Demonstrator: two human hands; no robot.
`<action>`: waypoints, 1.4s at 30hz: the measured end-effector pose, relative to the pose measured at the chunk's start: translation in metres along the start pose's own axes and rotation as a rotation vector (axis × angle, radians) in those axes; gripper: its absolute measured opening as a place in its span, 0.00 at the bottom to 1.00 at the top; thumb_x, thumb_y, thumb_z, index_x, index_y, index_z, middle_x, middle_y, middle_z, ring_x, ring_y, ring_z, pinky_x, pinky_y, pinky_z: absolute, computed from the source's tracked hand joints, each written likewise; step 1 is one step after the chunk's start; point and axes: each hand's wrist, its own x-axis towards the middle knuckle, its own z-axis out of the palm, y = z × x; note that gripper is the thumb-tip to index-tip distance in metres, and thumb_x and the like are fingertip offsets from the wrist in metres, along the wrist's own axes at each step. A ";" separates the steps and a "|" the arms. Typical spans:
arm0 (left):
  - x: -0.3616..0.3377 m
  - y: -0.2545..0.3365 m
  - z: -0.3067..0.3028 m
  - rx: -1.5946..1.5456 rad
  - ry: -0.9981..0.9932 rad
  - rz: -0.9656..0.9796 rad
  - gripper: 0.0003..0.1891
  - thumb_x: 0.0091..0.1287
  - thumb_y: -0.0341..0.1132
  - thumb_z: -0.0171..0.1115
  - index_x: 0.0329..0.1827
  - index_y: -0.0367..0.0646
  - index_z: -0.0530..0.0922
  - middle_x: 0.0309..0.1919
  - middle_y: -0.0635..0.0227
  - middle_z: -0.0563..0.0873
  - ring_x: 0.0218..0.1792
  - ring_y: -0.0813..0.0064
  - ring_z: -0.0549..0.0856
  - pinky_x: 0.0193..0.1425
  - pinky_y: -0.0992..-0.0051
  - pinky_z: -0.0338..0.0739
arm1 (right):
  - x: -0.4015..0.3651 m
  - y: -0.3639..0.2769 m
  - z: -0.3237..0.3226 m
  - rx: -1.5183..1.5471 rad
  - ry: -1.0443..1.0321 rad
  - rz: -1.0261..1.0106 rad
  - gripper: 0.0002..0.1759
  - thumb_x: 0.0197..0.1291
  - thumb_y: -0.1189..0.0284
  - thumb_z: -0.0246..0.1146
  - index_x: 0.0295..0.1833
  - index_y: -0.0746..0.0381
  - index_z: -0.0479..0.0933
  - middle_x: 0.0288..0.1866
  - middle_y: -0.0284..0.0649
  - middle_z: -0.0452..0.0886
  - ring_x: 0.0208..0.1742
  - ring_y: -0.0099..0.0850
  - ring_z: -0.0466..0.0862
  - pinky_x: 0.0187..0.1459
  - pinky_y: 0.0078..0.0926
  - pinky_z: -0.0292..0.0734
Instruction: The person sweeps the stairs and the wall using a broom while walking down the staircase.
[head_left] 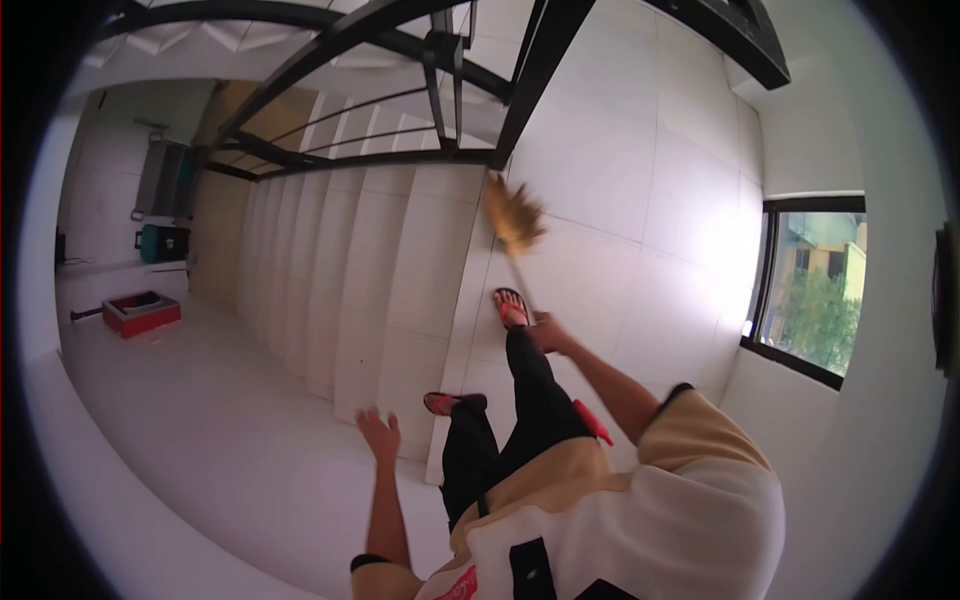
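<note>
My right hand (547,333) is closed round the thin handle of a broom (516,222), in front of my right leg. Its tan bristles, blurred, touch or hover close over the white tiled landing (600,285) near the foot of the black railing. Out to the left, my left hand (378,435) is held open with fingers apart and nothing in it, over the side of the stairs beside the white wall. My feet, in red and black flip-flops (511,306), stand by the top step's edge.
White stairs (375,270) descend to the left, lined by a black metal railing (400,155). Below are a red box (142,315) and a teal case (162,243). A black-framed window (812,290) is at the right.
</note>
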 end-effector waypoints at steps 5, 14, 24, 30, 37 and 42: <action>-0.223 -0.069 0.031 -0.067 -0.305 -0.413 0.19 0.49 0.39 0.62 0.37 0.32 0.71 0.39 0.39 0.70 0.46 0.40 0.68 0.49 0.49 0.65 | 0.049 -0.212 0.029 0.838 -0.408 0.316 0.18 0.57 0.70 0.54 0.54 0.60 0.70 0.15 0.37 0.71 0.11 0.25 0.70 0.12 0.23 0.65; -0.226 -0.093 0.048 -0.026 -0.295 -0.433 0.19 0.47 0.40 0.63 0.36 0.34 0.73 0.38 0.39 0.71 0.42 0.45 0.70 0.46 0.52 0.67 | 0.035 -0.281 -0.010 0.588 -0.461 -0.223 0.23 0.57 0.75 0.51 0.60 0.56 0.65 0.31 0.48 0.76 0.29 0.38 0.75 0.36 0.30 0.70; 0.021 0.066 0.016 -0.534 -0.085 -0.273 0.09 0.56 0.32 0.57 0.36 0.37 0.71 0.38 0.54 0.71 0.41 0.60 0.71 0.38 0.70 0.73 | -0.179 -0.027 -0.243 0.360 0.100 0.582 0.20 0.54 0.83 0.49 0.55 0.65 0.69 0.52 0.46 0.75 0.48 0.36 0.78 0.45 0.26 0.74; -0.017 0.117 0.078 -0.420 -0.295 -0.135 0.10 0.55 0.34 0.59 0.35 0.37 0.72 0.39 0.53 0.71 0.44 0.59 0.70 0.39 0.70 0.73 | -0.185 0.155 -0.329 0.346 0.451 1.065 0.21 0.59 0.62 0.54 0.58 0.53 0.68 0.13 0.31 0.66 0.09 0.20 0.64 0.09 0.19 0.61; -0.040 0.134 0.067 -0.308 -0.415 -0.245 0.10 0.55 0.35 0.59 0.33 0.37 0.72 0.38 0.50 0.72 0.45 0.56 0.69 0.45 0.65 0.69 | -0.037 0.320 -0.281 0.315 0.405 0.927 0.06 0.52 0.73 0.55 0.26 0.62 0.66 0.10 0.30 0.60 0.08 0.24 0.61 0.08 0.25 0.57; -0.053 0.127 0.071 -0.253 -0.432 -0.293 0.11 0.54 0.37 0.59 0.31 0.36 0.73 0.37 0.53 0.74 0.43 0.56 0.70 0.46 0.64 0.68 | -0.010 0.084 -0.115 0.514 -0.051 0.757 0.13 0.50 0.72 0.56 0.43 0.63 0.70 0.24 0.41 0.73 0.26 0.34 0.73 0.24 0.31 0.70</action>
